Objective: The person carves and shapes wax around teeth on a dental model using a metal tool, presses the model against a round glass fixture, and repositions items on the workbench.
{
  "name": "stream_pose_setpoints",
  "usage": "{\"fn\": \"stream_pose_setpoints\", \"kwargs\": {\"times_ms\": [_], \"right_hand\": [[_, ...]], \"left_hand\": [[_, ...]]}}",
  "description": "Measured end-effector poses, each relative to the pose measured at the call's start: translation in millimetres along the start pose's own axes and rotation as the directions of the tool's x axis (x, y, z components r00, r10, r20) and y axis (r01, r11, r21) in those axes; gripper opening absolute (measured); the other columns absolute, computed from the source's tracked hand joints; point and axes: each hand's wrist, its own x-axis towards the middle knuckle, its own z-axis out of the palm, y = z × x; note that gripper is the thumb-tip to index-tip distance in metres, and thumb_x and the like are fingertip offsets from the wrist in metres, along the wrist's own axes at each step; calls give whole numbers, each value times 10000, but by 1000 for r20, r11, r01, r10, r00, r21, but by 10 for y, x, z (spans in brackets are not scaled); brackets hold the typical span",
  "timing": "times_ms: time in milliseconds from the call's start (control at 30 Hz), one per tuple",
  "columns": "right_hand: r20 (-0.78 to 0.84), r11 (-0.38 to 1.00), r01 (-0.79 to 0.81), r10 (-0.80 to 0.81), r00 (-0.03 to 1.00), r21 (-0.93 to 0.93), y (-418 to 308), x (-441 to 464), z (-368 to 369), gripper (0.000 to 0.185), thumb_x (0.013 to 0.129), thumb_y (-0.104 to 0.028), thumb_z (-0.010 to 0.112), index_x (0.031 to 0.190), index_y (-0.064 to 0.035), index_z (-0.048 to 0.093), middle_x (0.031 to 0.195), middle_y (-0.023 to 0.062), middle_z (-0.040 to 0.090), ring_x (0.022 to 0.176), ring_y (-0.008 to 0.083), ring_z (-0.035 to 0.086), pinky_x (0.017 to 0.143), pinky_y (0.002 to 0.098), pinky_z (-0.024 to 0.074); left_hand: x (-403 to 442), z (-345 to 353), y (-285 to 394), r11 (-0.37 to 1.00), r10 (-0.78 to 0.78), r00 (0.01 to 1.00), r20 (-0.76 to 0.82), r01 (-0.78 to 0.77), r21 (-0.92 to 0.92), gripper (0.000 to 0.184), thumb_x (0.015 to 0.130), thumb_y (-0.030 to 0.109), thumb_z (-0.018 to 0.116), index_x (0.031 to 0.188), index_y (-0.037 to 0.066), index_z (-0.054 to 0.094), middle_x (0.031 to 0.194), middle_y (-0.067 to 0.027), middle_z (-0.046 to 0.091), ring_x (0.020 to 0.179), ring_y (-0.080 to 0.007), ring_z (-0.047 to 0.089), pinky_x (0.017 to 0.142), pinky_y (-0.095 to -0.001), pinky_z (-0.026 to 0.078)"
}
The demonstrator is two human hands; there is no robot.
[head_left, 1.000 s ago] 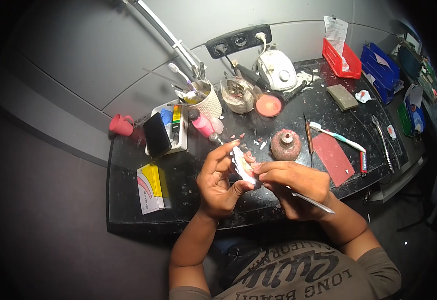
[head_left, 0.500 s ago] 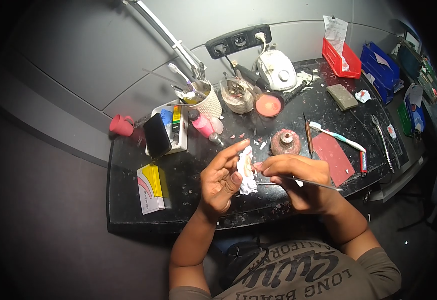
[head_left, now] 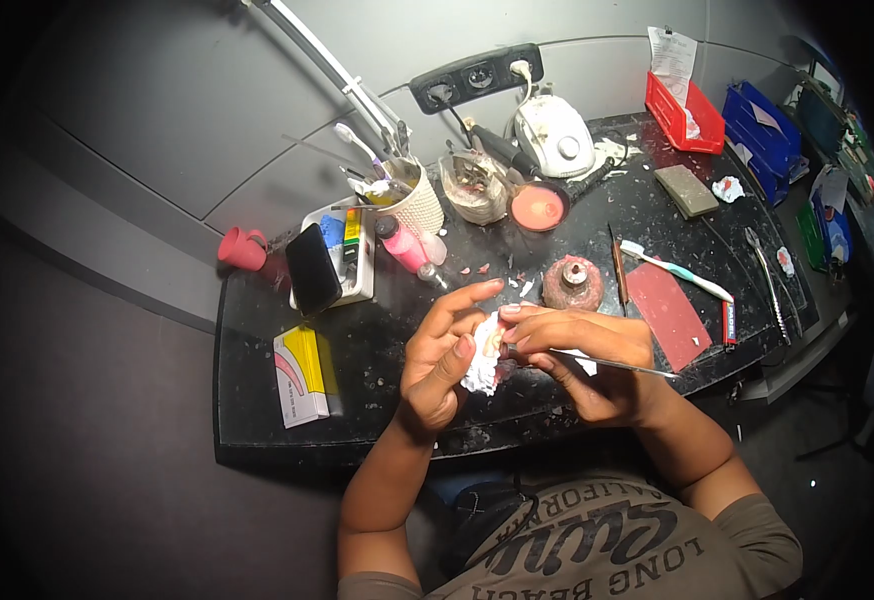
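Note:
My left hand (head_left: pixel 435 372) holds a white plaster dental cast (head_left: pixel 480 368) between thumb and fingers above the front of the bench. Some pinkish and yellowish material shows on the cast's right face, too small to make out well. My right hand (head_left: pixel 602 358) is closed around a thin metal carving tool (head_left: pixel 625 366), whose shaft points out to the right. The tool's working end, at the cast, is hidden by my fingers. Right-hand fingertips touch the cast's upper edge. Just behind the hands stands a round pink-crusted burner (head_left: pixel 572 284) with a metal neck.
A pink wax sheet (head_left: pixel 667 318), toothbrush (head_left: pixel 675 268) and brown-handled tool (head_left: pixel 619 268) lie to the right. Farther back are a bowl of pink wax (head_left: pixel 538 208), a tool cup (head_left: pixel 419 208) and a white control unit (head_left: pixel 555 135). A phone (head_left: pixel 313 268) and box (head_left: pixel 300 375) stand left.
The cast has turned and tilted in my left hand and sits slightly lower. My right hand has shifted a little left, its fingers now over the cast's upper edge.

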Motion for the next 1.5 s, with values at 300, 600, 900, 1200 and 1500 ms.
{"fn": "stream_pose_setpoints", "kwargs": {"times_ms": [300,600,900,1200,1500], "right_hand": [[77,976,-80,66,995,202,72,-27,-139,143,886,89,703,1022,48,717,1049,164,766,1147,341,725,1025,437,561],[-244,935,-2,94,965,354,131,-169,-165,127,1033,-68,632,1031,48,581,938,203,737,892,278,767,843,406,629],[-166,995,-88,94,982,42,6,-232,-71,174,967,-8,697,1127,35,643,1047,191,769,920,282,781,810,356,617],[-63,985,93,-103,993,-143,46,-182,54,245,863,56,752,1101,65,697,1080,215,740,1049,359,752,900,394,622],[-37,968,167,-176,984,-188,75,-182,84,253,847,65,739,1098,77,702,1082,224,740,1054,362,752,905,400,620]], "left_hand": [[10,-12,-24,1000,8,1000,13,-8,-14,664,1051,292,577,1532,-98,338,1114,-163,665,987,-158,635,875,-294,513],[31,-24,-21,1000,25,999,31,-25,14,830,939,219,791,1542,-99,317,1189,-176,657,1129,-191,648,1085,-407,491],[81,-12,-281,755,479,876,54,-442,484,625,811,-6,866,1185,88,374,1131,-171,675,1155,-280,680,1249,-619,193],[79,-24,-292,703,546,835,67,-500,506,597,822,-16,855,1169,92,382,1021,-117,699,1180,-310,676,1248,-646,184],[54,-20,-283,721,539,842,38,-484,495,564,841,-27,833,1155,94,381,1057,-159,706,1167,-310,687,1250,-646,181]]}}
